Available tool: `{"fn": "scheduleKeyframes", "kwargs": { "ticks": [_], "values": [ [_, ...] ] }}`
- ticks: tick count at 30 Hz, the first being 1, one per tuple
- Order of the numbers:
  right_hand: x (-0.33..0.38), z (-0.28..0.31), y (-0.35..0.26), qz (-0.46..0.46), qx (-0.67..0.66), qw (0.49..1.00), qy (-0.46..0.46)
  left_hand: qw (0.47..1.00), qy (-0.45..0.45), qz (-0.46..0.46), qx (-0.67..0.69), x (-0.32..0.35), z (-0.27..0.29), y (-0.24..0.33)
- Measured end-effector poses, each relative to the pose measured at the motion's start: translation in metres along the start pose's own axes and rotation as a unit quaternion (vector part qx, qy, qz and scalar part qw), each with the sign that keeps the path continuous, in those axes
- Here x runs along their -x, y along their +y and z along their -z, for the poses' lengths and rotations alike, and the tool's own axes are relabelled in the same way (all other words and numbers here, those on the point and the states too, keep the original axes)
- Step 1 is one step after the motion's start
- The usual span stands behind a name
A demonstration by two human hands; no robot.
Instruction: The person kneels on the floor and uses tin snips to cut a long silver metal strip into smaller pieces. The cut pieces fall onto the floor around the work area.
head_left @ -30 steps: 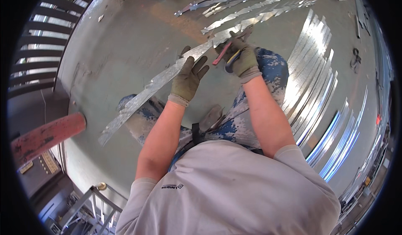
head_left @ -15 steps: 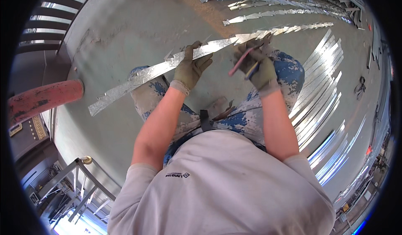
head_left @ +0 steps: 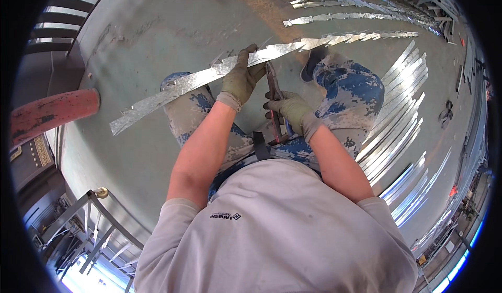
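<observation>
A long shiny metal strip (head_left: pixel 172 86) with a notched, jagged edge runs from lower left to upper right above my knees. My left hand (head_left: pixel 241 77), in an olive glove, grips it near the middle. My right hand (head_left: pixel 290 110), also gloved, holds red-handled tin snips (head_left: pixel 275 102) whose blades point up at the strip's lower edge just right of my left hand. My legs in blue camouflage trousers (head_left: pixel 355 92) lie below the strip.
Several notched strips (head_left: pixel 345 17) lie on the grey floor ahead. A stack of plain shiny metal strips (head_left: pixel 400 115) lies to my right. A red cylinder (head_left: pixel 52 112) sits at left, with a metal frame (head_left: pixel 94 225) at lower left.
The strip has swung lower at its left end. My right hand has drawn back toward my body and turned the snips upright under the strip; my left hand keeps its grip.
</observation>
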State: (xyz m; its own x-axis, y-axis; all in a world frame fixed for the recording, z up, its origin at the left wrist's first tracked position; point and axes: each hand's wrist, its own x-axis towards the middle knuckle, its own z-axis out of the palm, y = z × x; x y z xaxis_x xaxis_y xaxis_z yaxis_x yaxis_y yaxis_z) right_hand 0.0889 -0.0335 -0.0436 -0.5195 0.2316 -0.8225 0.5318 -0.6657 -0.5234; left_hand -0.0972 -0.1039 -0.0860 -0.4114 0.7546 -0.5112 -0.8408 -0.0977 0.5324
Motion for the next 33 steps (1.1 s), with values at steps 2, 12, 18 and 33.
{"fn": "scheduleKeyframes", "kwargs": {
  "ticks": [2,12,18,33],
  "values": [
    [-0.007,0.002,0.005,0.022,0.013,1.000,0.006,1.000,-0.004,-0.002,0.009,-0.001,0.001,-0.002],
    [-0.027,0.011,0.014,0.081,0.129,0.988,0.026,1.000,-0.016,-0.013,-0.001,-0.001,0.001,-0.008],
    [-0.028,0.011,0.017,0.090,0.126,0.988,0.025,1.000,-0.019,-0.012,0.015,-0.002,0.004,-0.007],
    [-0.010,0.004,0.000,0.058,0.119,0.991,0.007,0.998,-0.043,-0.017,0.036,-0.002,0.005,-0.007]
  ]
}}
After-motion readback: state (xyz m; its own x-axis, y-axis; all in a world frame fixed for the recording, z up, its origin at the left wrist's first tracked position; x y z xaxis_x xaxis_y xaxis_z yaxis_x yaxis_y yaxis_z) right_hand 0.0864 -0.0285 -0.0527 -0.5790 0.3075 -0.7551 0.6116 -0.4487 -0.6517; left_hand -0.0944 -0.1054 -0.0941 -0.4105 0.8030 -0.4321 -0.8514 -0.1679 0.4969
